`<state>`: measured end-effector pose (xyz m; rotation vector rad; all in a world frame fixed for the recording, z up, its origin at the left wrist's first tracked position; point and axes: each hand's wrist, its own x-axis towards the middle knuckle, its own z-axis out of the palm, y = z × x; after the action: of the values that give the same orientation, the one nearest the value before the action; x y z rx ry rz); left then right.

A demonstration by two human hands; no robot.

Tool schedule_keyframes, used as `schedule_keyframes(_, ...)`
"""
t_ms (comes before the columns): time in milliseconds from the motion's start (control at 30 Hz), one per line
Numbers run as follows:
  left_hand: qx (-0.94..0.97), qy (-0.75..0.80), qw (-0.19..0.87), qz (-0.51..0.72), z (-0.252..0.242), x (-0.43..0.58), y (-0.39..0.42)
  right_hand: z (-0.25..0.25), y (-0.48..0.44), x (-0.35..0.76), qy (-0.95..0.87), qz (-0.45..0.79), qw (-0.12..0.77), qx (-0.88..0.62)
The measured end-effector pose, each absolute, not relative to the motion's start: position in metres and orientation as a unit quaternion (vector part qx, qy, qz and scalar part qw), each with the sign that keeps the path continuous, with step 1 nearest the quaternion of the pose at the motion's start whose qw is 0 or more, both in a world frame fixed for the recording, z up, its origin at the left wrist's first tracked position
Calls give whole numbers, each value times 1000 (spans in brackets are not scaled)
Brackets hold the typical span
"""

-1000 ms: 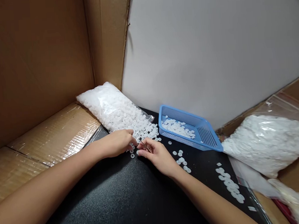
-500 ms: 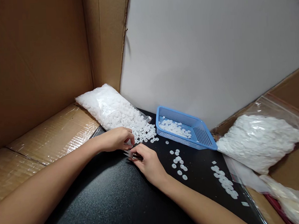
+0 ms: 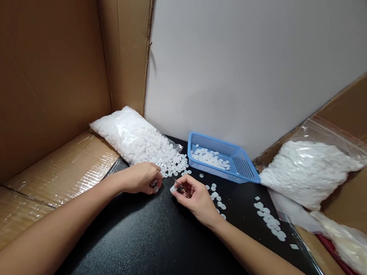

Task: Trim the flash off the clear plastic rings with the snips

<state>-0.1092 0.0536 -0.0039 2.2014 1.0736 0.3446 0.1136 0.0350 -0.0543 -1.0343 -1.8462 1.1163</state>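
My left hand (image 3: 144, 178) is closed around a few small white plastic rings (image 3: 156, 189), which show at its fingertips beside the spilled pile. To its right, my right hand (image 3: 198, 198) pinches a small white piece (image 3: 173, 188) between thumb and forefinger. A slim metal tool, apparently small scissors (image 3: 181, 186), sits in the same hand with its tip pointing up and left; the fingers hide most of it. Behind the left hand lies a clear bag (image 3: 127, 128) of white rings, its mouth open and loose rings (image 3: 176, 165) spilling onto the black tabletop (image 3: 130, 244).
A blue perforated basket (image 3: 245, 177) holding white pieces stands against the pale wall panel. Several loose rings (image 3: 219, 204) lie right of my right hand, with flat white discs (image 3: 271, 223) farther right. A large zip bag (image 3: 316, 171) rests at the right edge. Cardboard (image 3: 43, 79) walls the left side.
My hands have come apart: the right one moved right with the scissors and now shows a white piece at its fingertips. My left hand shifted slightly left, showing rings in its fingers.
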Motion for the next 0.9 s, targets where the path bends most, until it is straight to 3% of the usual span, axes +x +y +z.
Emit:
schedule_keyframes(267,681,372,604,184,-9,-81,35,-25,31,124,-722,472,386,-327)
schedule_keyframes(400,583,372,689,216,-11,-75,32,-18,31,130,-730,487,382,-288)
schedule_keyframes(700,475,367,759,252,-4,-71,28,-15,31,134,-694,526,412,-269)
schedule_keyframes(900,461,359,765,272,-1,-66,25,-11,28,136,-740,457,402,-286)
